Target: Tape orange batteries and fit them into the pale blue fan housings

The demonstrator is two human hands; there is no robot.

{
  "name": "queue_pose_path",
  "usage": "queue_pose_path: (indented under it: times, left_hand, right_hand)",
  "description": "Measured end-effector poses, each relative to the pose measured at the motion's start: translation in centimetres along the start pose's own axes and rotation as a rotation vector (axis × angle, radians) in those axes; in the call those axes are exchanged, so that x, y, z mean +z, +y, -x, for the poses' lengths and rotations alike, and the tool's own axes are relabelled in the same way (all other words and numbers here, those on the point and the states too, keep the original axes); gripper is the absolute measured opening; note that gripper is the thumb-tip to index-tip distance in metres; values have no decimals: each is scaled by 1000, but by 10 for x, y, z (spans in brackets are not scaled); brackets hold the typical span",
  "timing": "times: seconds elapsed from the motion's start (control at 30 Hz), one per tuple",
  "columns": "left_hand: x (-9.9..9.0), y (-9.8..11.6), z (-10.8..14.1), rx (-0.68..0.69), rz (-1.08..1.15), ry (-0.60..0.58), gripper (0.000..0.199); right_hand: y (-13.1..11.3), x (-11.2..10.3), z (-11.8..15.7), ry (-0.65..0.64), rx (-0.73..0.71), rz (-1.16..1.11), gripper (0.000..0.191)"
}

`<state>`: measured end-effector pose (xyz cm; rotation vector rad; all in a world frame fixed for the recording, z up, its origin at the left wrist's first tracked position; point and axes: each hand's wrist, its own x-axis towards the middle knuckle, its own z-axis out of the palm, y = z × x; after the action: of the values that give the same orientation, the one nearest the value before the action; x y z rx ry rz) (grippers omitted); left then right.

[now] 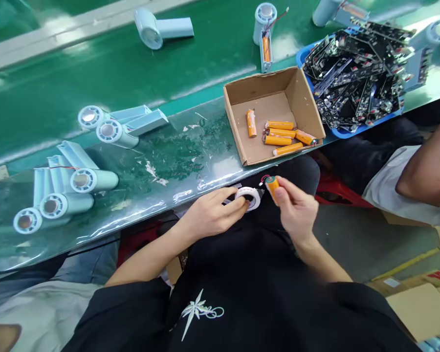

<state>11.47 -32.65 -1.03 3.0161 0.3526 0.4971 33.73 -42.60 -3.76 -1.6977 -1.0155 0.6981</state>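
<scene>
My left hand (pixel 220 212) is wrapped round a roll of white tape (pixel 248 197), held over my lap just off the table's front edge. Between the thumb and fingers of my right hand (pixel 297 208) is an orange battery cell (pixel 272 189), its green end up. Thin red and dark wires with a small white connector stick out from the cell towards the tape roll. The cell and the roll look close together but apart. Beyond them, an open cardboard box (pixel 234 129) on the table holds several more orange cells (pixel 277 140).
Several light-blue fan housings (pixel 104 181) lie on the green table (pixel 190 161) at the left, with others (pixel 266 22) further back. A blue basket (pixel 346 133) heaped with black circuit boards (pixel 366 73) stands right of the box. People sit on both sides; one arm (pixel 427 161) shows right.
</scene>
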Motion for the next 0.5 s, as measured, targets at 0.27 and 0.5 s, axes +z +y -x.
queue_pose_path:
  times: [0.27, 0.5]
  left_hand:
    - [-4, 5, -17, 32, 86, -59, 22]
    - [15, 25, -51, 28, -94, 117, 20]
  right_hand:
    - [7, -32, -21, -643, 289, -322, 55]
    - [7, -23, -36, -63, 216, -582, 47]
